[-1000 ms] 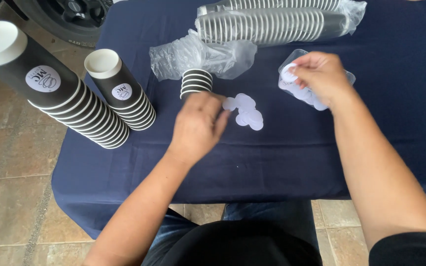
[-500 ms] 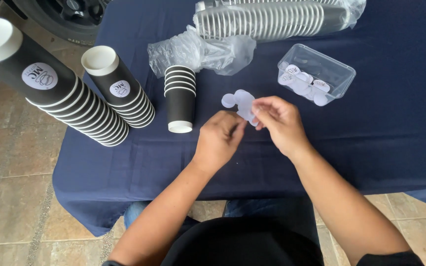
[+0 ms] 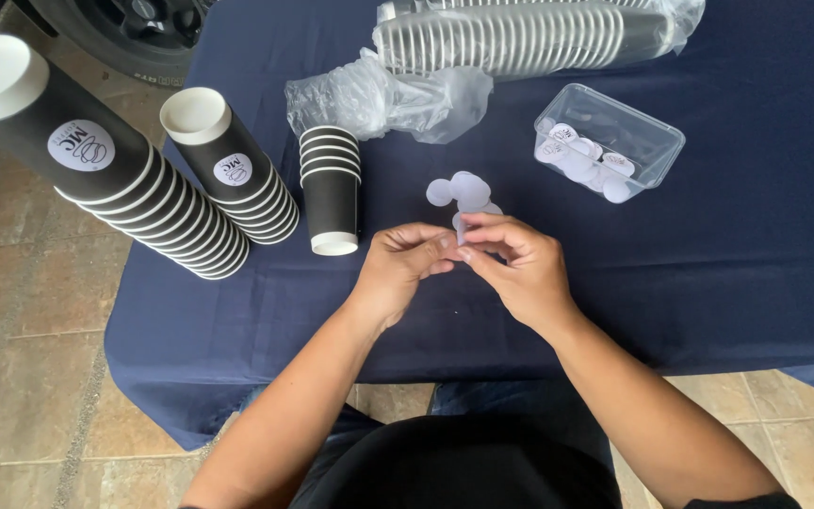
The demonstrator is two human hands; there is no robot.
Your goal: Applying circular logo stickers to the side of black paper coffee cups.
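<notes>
Sticker [image 3: 461, 229], a small pale round paper disc, was pinched at its edge between the fingertips of the left hand [image 3: 405, 264] and the right hand [image 3: 517, 266], both closed on it just in front of the upside-down cup stack [image 3: 332, 191]. That short stack of matte black paper cups with white rims stood on the dark blue tablecloth [image 3: 737, 273]. Right of it lay loose white backing discs [image 3: 462, 191], flat and glossy. Farther right sat a clear plastic tub [image 3: 647, 132] of round stickers. Left of the stack leaned two long black cup columns [image 3: 153, 193]. Behind it lay crumpled clear plastic wrap [image 3: 379, 94] and a ribbed sleeve of cups [image 3: 520, 36].
</notes>
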